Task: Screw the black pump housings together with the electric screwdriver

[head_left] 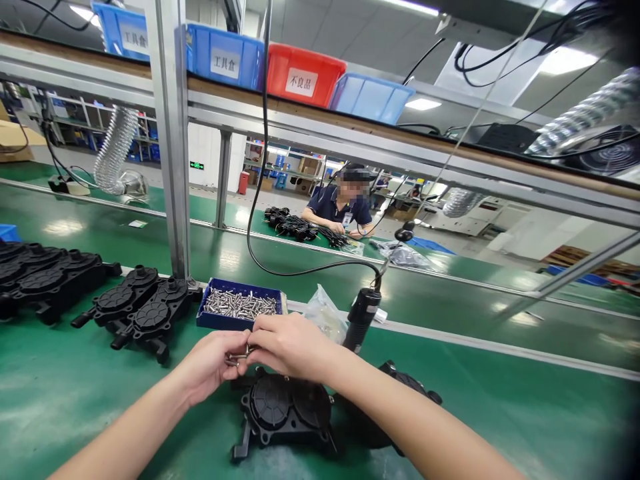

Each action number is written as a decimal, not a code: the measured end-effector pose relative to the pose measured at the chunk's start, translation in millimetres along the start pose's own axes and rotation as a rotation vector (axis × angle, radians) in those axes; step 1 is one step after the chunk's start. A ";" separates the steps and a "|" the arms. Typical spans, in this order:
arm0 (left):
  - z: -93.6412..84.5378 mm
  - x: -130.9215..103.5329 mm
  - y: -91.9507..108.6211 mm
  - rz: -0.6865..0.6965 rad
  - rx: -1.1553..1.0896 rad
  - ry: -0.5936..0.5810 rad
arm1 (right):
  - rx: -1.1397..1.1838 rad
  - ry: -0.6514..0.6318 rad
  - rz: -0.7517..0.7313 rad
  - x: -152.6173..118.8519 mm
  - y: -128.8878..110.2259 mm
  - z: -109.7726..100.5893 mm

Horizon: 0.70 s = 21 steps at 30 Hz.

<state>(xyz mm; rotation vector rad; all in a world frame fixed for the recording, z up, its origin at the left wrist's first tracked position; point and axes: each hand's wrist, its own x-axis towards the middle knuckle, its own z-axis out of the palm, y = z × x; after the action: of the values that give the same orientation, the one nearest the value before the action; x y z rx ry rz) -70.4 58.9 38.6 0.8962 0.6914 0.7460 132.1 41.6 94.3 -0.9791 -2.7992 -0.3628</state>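
My left hand (213, 360) is closed around a few metal screws (235, 360), whose shanks show at its fingertips. My right hand (290, 343) meets it, fingers pinched on a screw between the two hands. Just below them a black plastic pump-like housing (273, 403) with two round covers lies on the green bench. Behind the hands is a blue box (220, 321) full of loose screws (240, 303). A black electric screwdriver (363, 317) hangs on a cable to the right of my right hand. A second black housing (410, 383) is partly hidden by my right forearm.
More black housings (150, 310) stand in rows at the left. A clear plastic bag (323, 313) lies behind my right hand. A metal post (173, 147) rises from the bench, carrying a shelf with blue and red bins (305, 70). Across the line sits a person (340, 203) beside black cabled parts.
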 end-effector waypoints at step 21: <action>6.9 0.2 13.4 -0.055 -0.121 0.254 | 0.520 -0.143 0.326 -26.1 -11.3 -3.5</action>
<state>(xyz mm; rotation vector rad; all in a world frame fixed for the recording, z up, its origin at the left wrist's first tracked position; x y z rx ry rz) -68.5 61.7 53.3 0.6762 0.8816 0.8521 145.5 16.5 89.8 -1.3199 -2.5626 0.4670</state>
